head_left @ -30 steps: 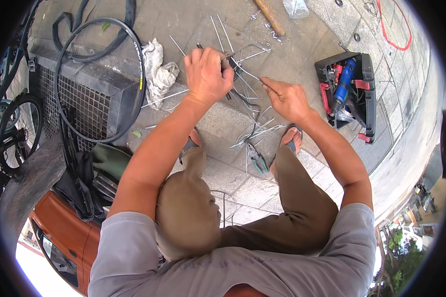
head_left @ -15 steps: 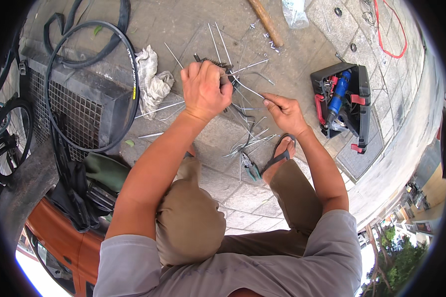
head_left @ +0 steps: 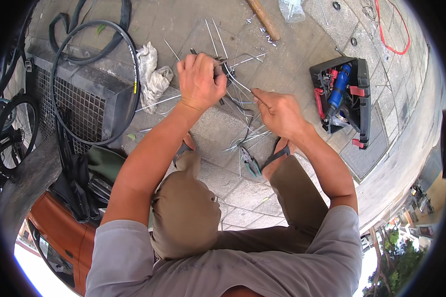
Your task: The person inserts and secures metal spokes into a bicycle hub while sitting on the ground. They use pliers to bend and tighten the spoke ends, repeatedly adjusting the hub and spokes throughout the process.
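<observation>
At 11 o'clock, L hand (head_left: pixel 200 81) curled round dark hub (head_left: pixel 227 68). R hand (head_left: pixel 280 111) pinched spoke (head_left: pixel 240 83), axis approx 10:30–4:30, far end twd 10:30.

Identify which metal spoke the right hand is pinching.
The bowed spoke running from the right hand up toward the left hand; its curve and pinched end set it apart from the straighter loose spokes beside the pliers.
</observation>
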